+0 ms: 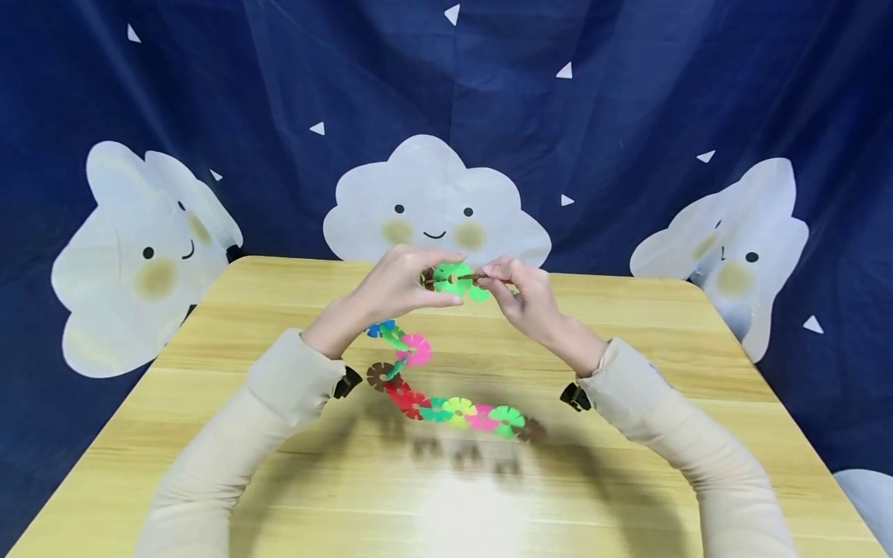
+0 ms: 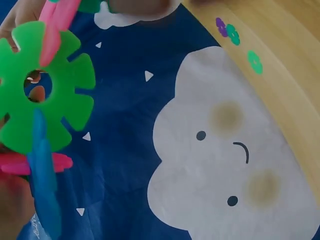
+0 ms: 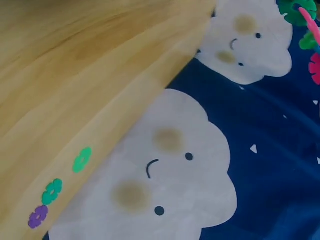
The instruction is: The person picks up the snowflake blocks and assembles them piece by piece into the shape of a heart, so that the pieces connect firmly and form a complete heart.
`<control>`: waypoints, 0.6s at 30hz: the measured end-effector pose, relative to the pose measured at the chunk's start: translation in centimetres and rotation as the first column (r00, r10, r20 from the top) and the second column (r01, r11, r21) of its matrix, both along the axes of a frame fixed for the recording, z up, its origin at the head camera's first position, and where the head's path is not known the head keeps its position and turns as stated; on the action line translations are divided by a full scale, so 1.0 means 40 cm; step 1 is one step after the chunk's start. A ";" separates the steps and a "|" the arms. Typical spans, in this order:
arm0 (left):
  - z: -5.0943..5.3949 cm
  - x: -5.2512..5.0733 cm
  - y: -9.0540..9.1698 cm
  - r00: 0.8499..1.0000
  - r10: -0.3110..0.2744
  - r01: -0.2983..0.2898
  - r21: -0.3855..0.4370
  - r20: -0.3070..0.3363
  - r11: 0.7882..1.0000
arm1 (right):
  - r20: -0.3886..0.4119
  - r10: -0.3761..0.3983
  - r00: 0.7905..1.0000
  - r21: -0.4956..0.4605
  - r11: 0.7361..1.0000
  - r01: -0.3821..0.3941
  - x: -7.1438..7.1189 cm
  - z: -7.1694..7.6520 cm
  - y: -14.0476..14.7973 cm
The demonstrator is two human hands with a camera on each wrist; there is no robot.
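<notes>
Both hands are raised over the far part of the table around a chain of notched plastic flower discs. My left hand (image 1: 401, 287) grips the chain near a bright green disc (image 1: 443, 273), thumb below and fingers above. Between thumb and fingers of my right hand (image 1: 530, 302) is a brown disc (image 1: 474, 277), seen edge-on against the green one. The chain hangs from the left hand past a pink disc (image 1: 417, 350) to red, yellow and green discs and a brown end disc (image 1: 532, 429). A large green disc (image 2: 75, 107) with pink and blue ones fills the left wrist view's left side.
On the wooden table (image 1: 663, 480), near an edge, lie a purple flower piece (image 3: 38, 217) and two green flower pieces (image 3: 52, 191). A dark blue curtain (image 1: 593, 116) with white clouds hangs behind the table. Shadows of the chain fall on the tabletop.
</notes>
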State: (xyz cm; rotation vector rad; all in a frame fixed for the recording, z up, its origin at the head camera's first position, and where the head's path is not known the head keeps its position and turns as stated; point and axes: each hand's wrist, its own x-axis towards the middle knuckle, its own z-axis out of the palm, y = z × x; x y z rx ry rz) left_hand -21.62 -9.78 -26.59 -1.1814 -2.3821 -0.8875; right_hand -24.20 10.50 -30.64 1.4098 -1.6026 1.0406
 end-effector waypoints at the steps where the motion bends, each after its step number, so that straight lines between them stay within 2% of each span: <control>1: -0.001 0.000 -0.001 1.000 0.001 -0.001 -0.009 0.005 1.000 | -0.001 0.002 1.000 0.009 1.000 -0.002 0.000 -0.002 0.000; 7: -0.013 -0.003 -0.007 1.000 -0.004 0.004 0.021 0.005 1.000 | 0.014 -0.033 0.999 0.053 0.998 0.032 0.004 0.002 0.002; 11: -0.028 -0.001 -0.015 1.000 -0.013 0.012 0.060 0.009 0.998 | 0.054 -0.021 0.998 0.107 0.994 0.015 0.008 0.013 0.008; 15: -0.037 0.001 -0.020 1.000 0.001 -0.001 0.066 -0.006 0.998 | 0.069 -0.029 0.997 0.134 0.991 0.019 0.010 0.021 0.013; 18: -0.039 0.000 -0.020 1.000 0.018 -0.016 0.057 -0.023 0.998 | 0.049 -0.046 0.998 0.132 0.991 0.039 0.012 0.025 0.015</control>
